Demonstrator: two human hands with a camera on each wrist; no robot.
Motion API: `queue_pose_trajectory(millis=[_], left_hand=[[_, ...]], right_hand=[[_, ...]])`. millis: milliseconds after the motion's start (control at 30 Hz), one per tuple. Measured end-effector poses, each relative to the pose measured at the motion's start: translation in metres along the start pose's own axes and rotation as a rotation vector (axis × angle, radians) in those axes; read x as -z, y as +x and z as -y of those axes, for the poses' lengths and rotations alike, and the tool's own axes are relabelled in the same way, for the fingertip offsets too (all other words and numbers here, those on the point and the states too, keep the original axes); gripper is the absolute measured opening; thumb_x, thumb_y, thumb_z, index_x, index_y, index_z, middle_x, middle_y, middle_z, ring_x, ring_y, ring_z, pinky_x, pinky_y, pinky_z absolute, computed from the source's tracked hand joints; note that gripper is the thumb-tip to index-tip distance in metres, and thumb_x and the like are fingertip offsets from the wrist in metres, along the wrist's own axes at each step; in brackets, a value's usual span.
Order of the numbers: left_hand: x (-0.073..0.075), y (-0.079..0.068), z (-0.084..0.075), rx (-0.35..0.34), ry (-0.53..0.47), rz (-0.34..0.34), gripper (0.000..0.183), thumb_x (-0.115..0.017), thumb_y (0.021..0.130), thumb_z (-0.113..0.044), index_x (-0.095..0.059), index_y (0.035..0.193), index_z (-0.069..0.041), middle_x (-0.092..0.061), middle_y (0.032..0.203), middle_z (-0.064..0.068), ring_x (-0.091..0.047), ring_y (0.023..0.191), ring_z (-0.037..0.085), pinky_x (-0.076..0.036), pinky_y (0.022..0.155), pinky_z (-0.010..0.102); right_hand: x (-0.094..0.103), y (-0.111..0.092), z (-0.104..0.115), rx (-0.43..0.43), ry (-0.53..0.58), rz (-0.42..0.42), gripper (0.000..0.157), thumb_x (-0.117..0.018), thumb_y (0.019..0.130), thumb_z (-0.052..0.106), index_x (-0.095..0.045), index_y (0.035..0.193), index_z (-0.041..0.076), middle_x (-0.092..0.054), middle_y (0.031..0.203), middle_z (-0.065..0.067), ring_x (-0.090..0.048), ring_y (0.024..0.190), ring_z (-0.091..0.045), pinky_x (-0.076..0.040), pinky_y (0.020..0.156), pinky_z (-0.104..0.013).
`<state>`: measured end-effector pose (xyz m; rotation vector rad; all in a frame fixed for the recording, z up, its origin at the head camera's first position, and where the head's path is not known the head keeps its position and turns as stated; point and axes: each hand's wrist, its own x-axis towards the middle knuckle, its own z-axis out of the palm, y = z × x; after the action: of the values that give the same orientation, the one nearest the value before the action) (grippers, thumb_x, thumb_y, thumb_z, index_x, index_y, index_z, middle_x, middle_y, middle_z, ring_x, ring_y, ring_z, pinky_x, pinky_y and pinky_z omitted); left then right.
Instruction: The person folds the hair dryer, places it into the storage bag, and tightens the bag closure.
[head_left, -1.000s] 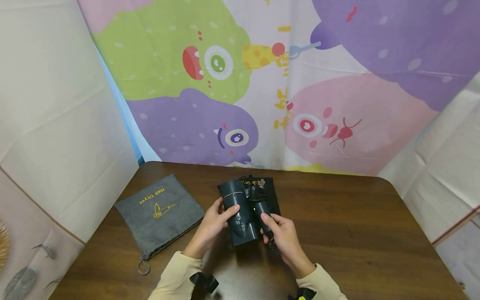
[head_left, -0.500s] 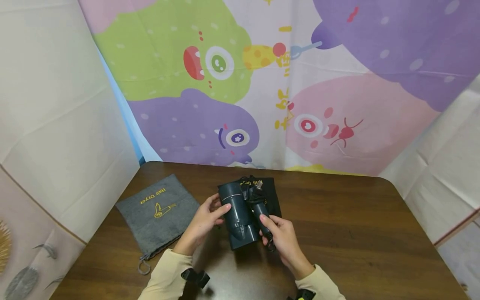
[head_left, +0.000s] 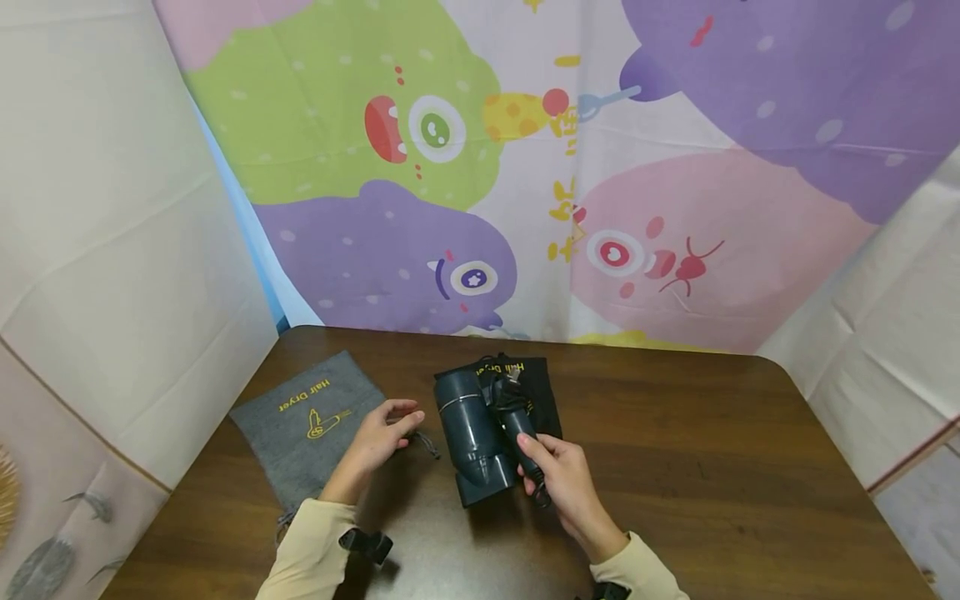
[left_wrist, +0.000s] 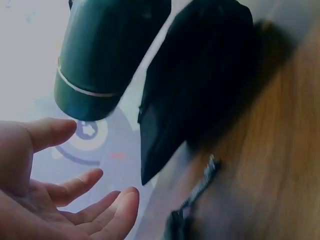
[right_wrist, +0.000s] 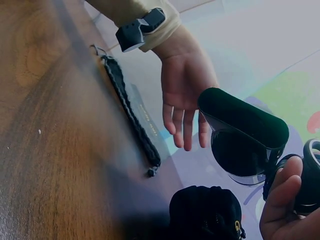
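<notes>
A dark, glossy hair dryer [head_left: 467, 421] is held over the middle of the table, its handle [head_left: 516, 423] lying alongside the barrel. My right hand [head_left: 564, 479] grips that handle near its lower end, thumb on top. A cord with a metal-pronged plug [head_left: 513, 375] is bundled at the handle's far end. My left hand [head_left: 382, 437] is off the dryer, fingers spread loosely over the right edge of a grey drawstring bag [head_left: 296, 442] with yellow "Hair Dryer" lettering. In the left wrist view, a gap separates the left fingers from the barrel [left_wrist: 107, 55].
A black pouch [head_left: 547, 396] with yellow lettering lies behind and partly under the dryer. The grey bag's cord end [head_left: 427, 444] sticks out right of the left hand. A patterned cloth [head_left: 420, 275] hangs behind the brown table [head_left: 712, 467].
My left hand has let go of the barrel and moved left toward the grey bag. My right hand keeps its grip, with the dryer slightly lower in view.
</notes>
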<state>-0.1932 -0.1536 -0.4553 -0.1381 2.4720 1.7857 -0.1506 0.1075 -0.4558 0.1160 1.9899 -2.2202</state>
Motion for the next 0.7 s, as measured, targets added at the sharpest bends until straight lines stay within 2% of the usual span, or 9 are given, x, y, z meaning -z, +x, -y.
queue_pose_trajectory(millis=[100, 333, 433, 567, 700], left_hand=[[0.004, 0.002, 0.005, -0.003, 0.047, -0.005, 0.042, -0.060, 0.095, -0.018, -0.054, 0.128, 0.007, -0.058, 0.128, 0.026, -0.061, 0.109, 0.031, -0.054, 0.085, 0.040], [0.016, 0.007, 0.017, -0.040, 0.260, -0.059, 0.039, -0.061, 0.094, -0.020, -0.059, 0.123, 0.006, -0.060, 0.127, 0.027, -0.057, 0.118, 0.041, -0.044, 0.098, 0.051], [0.022, 0.009, 0.020, -0.023, 0.295, -0.052, 0.039, -0.061, 0.094, -0.021, -0.059, 0.122, 0.005, -0.059, 0.126, 0.027, -0.056, 0.118, 0.042, -0.044, 0.098, 0.052], [0.029, 0.011, 0.025, -0.012, 0.330, -0.056, 0.038, -0.062, 0.093, -0.021, -0.060, 0.119, 0.006, -0.061, 0.122, 0.027, -0.056, 0.116, 0.042, -0.044, 0.097, 0.052], [0.038, 0.012, 0.028, -0.015, 0.434, -0.081, 0.039, -0.064, 0.091, -0.023, -0.062, 0.118, 0.005, -0.062, 0.121, 0.027, -0.056, 0.116, 0.044, -0.043, 0.097, 0.054]], right_hand=[[0.000, 0.000, 0.000, -0.005, -0.002, 0.001, 0.036, -0.065, 0.093, 0.026, -0.062, 0.098, -0.009, -0.057, 0.064, -0.005, -0.050, 0.043, -0.011, -0.039, 0.042, -0.020], [0.001, -0.001, -0.001, -0.011, -0.004, 0.006, 0.034, -0.065, 0.093, 0.026, -0.062, 0.093, -0.008, -0.058, 0.065, -0.008, -0.049, 0.044, -0.012, -0.039, 0.042, -0.021], [0.001, -0.001, -0.002, -0.013, -0.007, 0.003, 0.033, -0.065, 0.093, 0.025, -0.062, 0.091, -0.007, -0.058, 0.065, -0.008, -0.049, 0.044, -0.012, -0.039, 0.042, -0.021], [0.000, -0.002, -0.001, -0.007, -0.030, -0.007, 0.033, -0.066, 0.093, 0.025, -0.064, 0.096, -0.007, -0.058, 0.064, -0.007, -0.049, 0.044, -0.013, -0.040, 0.042, -0.022], [-0.001, -0.003, 0.001, 0.006, -0.061, -0.012, 0.034, -0.066, 0.093, 0.025, -0.065, 0.104, -0.008, -0.058, 0.064, -0.005, -0.049, 0.044, -0.013, -0.040, 0.042, -0.022]])
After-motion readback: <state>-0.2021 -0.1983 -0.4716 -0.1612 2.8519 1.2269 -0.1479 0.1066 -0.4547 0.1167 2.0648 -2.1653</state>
